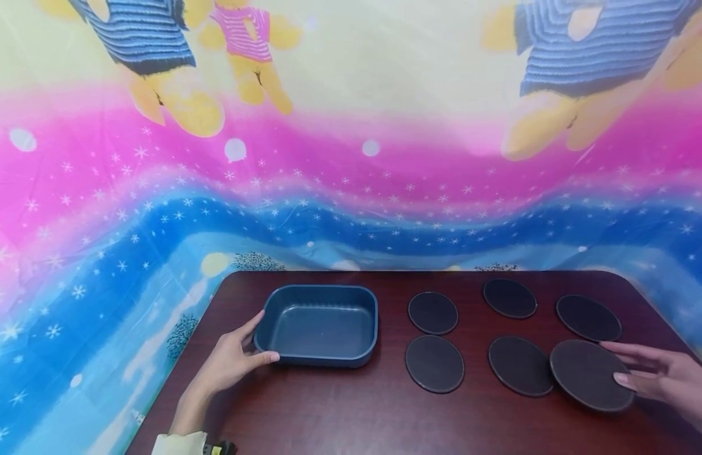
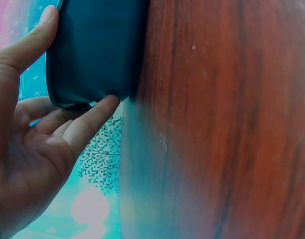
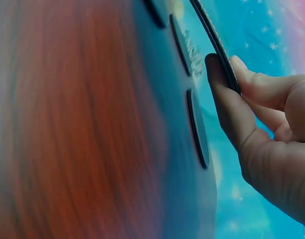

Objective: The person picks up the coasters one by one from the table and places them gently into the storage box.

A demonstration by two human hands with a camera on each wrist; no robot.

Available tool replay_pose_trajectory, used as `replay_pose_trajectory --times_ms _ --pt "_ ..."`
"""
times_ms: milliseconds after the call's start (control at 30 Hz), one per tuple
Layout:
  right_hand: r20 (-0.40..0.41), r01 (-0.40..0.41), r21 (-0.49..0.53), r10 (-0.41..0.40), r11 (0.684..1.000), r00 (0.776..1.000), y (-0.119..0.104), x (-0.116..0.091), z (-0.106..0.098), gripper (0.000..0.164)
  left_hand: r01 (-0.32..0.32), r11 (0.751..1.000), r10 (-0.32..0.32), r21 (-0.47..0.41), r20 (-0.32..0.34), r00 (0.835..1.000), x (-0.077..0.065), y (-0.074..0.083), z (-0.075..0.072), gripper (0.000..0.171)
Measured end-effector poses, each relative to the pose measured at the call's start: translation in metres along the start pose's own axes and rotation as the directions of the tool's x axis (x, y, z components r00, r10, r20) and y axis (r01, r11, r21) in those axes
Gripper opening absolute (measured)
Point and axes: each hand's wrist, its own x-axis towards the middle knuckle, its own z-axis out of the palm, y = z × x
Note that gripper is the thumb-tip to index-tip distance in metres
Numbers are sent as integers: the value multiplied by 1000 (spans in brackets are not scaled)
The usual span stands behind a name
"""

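Note:
A dark blue rectangular dish [image 1: 322, 360] with rounded corners sits on the left part of the table. My left hand [image 1: 231, 360] grips its left end, thumb at the near corner and fingers along the side. In the left wrist view, fingertips [image 2: 110, 103] touch the dish's [image 2: 95, 50] outer wall. My right hand [image 1: 669, 379] pinches a round dark coaster [image 1: 591, 374] by its right edge, thumb on top and fingers beneath. The right wrist view shows this coaster [image 3: 219, 47] edge-on, raised off the table, between thumb and fingers.
Several more round dark coasters lie flat on the reddish-brown wooden table [image 1: 339, 411], among them one at the back right [image 1: 588, 317] and a near left one [image 1: 435, 364]. Behind the table hangs a colourful printed cloth [image 1: 351, 170] with bears and snowflakes.

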Motion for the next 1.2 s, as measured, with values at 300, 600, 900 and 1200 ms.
replay_pose_trajectory --times_ms 300,600,900,1200 --pt "38 16 172 -23 985 999 -24 2 16 62 12 1000 -12 5 7 1000 -6 -3 3 103" --pt "38 51 248 -63 967 997 -41 6 25 61 22 1000 -22 5 16 1000 -10 -2 5 102" --pt "65 108 401 -146 910 987 -57 16 27 57 -14 999 13 44 8 1000 -7 3 2 104" --pt "43 148 470 -190 870 981 -83 30 35 59 -52 993 54 107 -8 999 -1 7 -3 104"
